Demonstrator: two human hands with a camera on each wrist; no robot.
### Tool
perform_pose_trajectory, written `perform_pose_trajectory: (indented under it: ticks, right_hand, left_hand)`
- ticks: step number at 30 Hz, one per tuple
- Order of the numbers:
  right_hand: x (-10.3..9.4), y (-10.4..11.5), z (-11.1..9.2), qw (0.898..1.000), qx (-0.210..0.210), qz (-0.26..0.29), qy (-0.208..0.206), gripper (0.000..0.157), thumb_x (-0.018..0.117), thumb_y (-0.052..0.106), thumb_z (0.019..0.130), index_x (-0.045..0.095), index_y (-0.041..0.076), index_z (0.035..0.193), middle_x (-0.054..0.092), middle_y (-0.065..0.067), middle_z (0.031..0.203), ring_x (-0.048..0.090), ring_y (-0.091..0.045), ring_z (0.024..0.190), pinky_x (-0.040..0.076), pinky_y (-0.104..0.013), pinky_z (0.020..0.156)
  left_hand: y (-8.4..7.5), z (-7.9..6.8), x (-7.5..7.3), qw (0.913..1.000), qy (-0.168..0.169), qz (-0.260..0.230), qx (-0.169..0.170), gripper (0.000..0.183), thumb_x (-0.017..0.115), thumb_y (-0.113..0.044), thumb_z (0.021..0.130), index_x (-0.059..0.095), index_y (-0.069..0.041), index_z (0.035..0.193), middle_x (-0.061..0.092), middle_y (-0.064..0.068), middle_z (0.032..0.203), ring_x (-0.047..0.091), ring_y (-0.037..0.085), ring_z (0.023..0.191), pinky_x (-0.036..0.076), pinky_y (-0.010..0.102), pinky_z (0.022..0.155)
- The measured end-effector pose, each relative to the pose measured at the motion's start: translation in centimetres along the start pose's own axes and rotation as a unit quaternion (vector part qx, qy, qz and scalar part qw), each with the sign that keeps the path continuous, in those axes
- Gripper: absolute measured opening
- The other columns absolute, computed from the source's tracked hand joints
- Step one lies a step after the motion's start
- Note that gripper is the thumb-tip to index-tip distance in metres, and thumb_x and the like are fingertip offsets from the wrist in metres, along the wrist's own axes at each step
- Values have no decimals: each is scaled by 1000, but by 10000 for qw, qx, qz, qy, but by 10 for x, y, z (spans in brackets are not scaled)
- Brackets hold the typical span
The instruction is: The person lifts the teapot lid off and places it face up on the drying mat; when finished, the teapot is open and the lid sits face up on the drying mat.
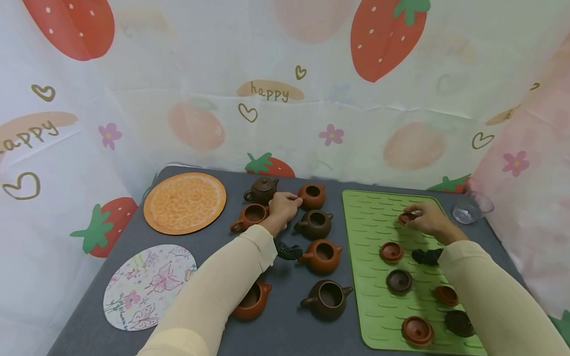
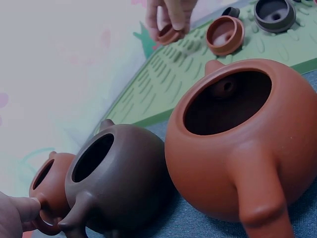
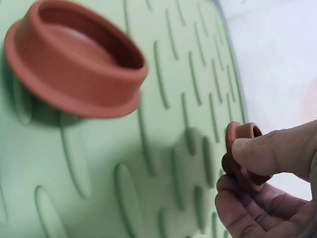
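My left hand (image 1: 283, 206) pinches the handle of a small reddish-brown teapot (image 1: 311, 196) in the back row; the teapot has no lid on. In the left wrist view a fingertip meets that teapot (image 2: 55, 186) at its handle. Over the far part of the green mat (image 1: 369, 212), my right hand (image 1: 429, 220) holds a small reddish-brown teapot lid (image 1: 406, 218) between thumb and fingers. The right wrist view shows this lid (image 3: 242, 148) tilted on edge, close over the mat. Another reddish lid (image 3: 74, 64) lies nearer, inner side up.
Lidless teapots, such as a dark one (image 1: 329, 299) and a reddish one (image 1: 321, 256), line the mat's left side. A lidded dark teapot (image 1: 261, 190) stands at the back. Several lids lie on the mat. Two round mats (image 1: 184, 202) are left; a glass pitcher (image 1: 467, 210) stands right.
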State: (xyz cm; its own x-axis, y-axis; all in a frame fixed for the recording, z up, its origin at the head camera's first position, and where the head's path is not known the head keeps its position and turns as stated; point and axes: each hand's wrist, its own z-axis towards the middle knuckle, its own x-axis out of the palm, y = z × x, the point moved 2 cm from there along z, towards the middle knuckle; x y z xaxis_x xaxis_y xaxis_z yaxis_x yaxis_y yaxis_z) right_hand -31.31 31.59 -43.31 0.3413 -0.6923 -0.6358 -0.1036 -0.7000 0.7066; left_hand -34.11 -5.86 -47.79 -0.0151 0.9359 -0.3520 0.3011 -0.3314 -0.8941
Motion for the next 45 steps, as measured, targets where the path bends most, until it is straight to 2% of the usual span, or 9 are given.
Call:
perform_pose_trajectory:
  ticks: [4,9,16,28,31,37,41,45]
  right_hand:
    - [2,-9,-2,9995,251,-196,29,50,59,2,92,41,-17,134,44,-43,126,52,-47,110,49,-44,74]
    - [2,-14,-4,9990,205,-399,-24,50,63,1,88,45,-18,130,49,-41,120,53,-47,106,50,-45,76]
    - [3,-17,-4,9986,156,-498,-51,50,65,-2,86,46,-19,129,53,-40,114,55,-45,102,50,-39,71]
    - [6,-19,-5,9984,211,-530,-58,51,65,2,88,44,-17,131,52,-38,110,56,-40,94,48,-39,68]
    - [4,-19,-5,9985,181,-508,-65,53,64,7,91,42,-17,133,54,-37,110,58,-40,93,49,-42,69]
    - [-3,-13,-8,9951,205,-932,-271,61,59,28,97,39,-13,137,52,-39,116,56,-46,97,48,-48,71]
    - [-9,-4,-14,9944,237,-924,-458,66,56,35,98,36,-11,140,49,-40,121,54,-49,101,47,-54,76]
    - [-14,3,-17,9941,168,-869,-626,73,56,44,96,36,-10,141,50,-36,118,54,-47,102,47,-55,76]
  left_hand:
    - [0,0,1,10000,-10,33,-12,19,65,-29,94,74,-18,107,63,2,102,54,24,94,47,35,60]
    - [0,1,1,10000,3,40,-72,19,65,-29,94,74,-19,107,63,1,101,55,24,91,46,35,55]
    - [-1,0,0,10000,-50,41,-7,18,66,-29,94,74,-18,106,63,2,103,53,25,98,49,38,66]
    - [-1,0,1,10000,5,77,-38,19,66,-29,94,73,-17,107,62,3,101,54,25,93,48,36,61]
    - [-2,-2,-1,9999,42,100,-32,24,65,-30,94,71,-15,113,62,5,104,54,26,97,49,39,67]
    - [-11,-5,-7,9996,70,265,121,40,65,-29,94,60,-10,130,55,12,122,49,32,112,48,45,80]
    - [-23,-9,-13,9985,105,431,305,43,66,-30,94,59,-10,131,56,13,122,49,33,112,47,46,80]
    - [-37,-16,-22,9968,171,470,616,41,66,-32,93,60,-10,128,57,12,121,48,34,112,48,45,78]
